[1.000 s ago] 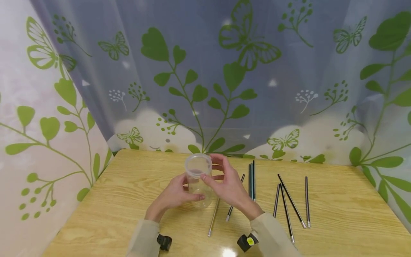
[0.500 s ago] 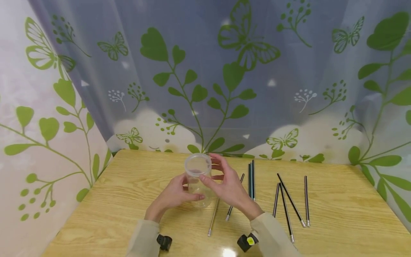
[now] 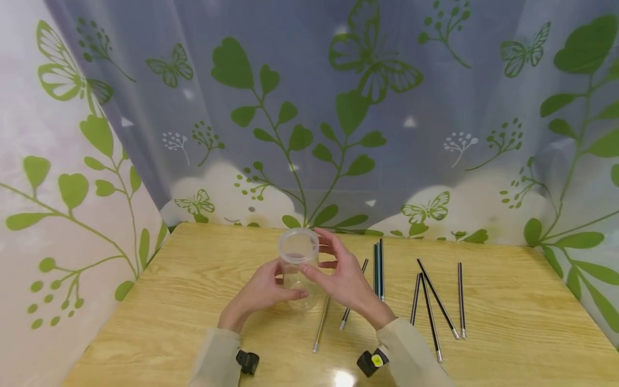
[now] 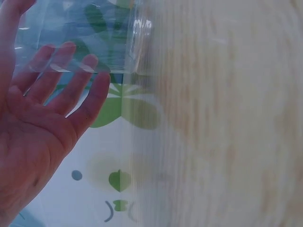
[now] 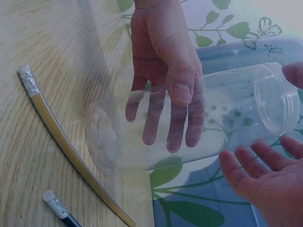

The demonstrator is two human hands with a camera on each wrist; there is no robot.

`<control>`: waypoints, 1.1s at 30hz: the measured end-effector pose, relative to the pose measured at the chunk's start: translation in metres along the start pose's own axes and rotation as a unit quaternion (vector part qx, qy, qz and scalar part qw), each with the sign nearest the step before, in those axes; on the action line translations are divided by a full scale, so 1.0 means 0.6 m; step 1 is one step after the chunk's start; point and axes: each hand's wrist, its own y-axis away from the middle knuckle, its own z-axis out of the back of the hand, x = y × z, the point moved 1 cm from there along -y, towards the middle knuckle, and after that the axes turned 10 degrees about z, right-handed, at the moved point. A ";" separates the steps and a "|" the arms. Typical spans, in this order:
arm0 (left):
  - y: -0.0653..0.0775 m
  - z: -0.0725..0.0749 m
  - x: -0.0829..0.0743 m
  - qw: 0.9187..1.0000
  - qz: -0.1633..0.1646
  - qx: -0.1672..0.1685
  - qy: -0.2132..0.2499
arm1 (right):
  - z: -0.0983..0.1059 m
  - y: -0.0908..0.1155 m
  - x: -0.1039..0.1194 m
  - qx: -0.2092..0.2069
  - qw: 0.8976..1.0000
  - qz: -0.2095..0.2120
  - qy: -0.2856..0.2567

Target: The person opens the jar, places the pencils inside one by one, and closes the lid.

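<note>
A clear plastic jar (image 3: 292, 275) with an open top stands between my two hands in the head view. My left hand (image 3: 261, 293) grips it low on the left side, thumb in front and fingers behind, as the right wrist view shows through the clear wall of the jar (image 5: 227, 113). With thumb and fingers, my right hand (image 3: 345, 282) holds the jar near its rim from the right. I see nothing inside the jar. Whether its base touches the table cannot be told. Just right of it lies a gold pencil (image 3: 321, 325) with a white eraser.
Beneath my right hand lies a dark pencil (image 3: 345, 318), with teal pencils (image 3: 378, 271) behind. Farther right are several black pencils (image 3: 431, 317) and a purplish one (image 3: 461, 298). A leaf-patterned curtain (image 3: 309, 177) borders the back of the wooden table (image 3: 159, 322).
</note>
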 end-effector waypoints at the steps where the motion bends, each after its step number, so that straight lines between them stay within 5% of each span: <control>1: 0.000 0.000 0.000 1.000 0.000 -0.001 -0.001 | 0.000 0.000 0.001 -0.002 1.000 -0.002 -0.004; 16: 0.001 0.001 0.000 1.000 0.008 0.000 -0.008 | 0.007 -0.004 0.004 -0.001 1.000 0.008 -0.002; 33: -0.001 0.002 0.006 1.000 0.007 0.012 -0.001 | 0.024 -0.021 -0.009 0.047 0.999 0.016 -0.021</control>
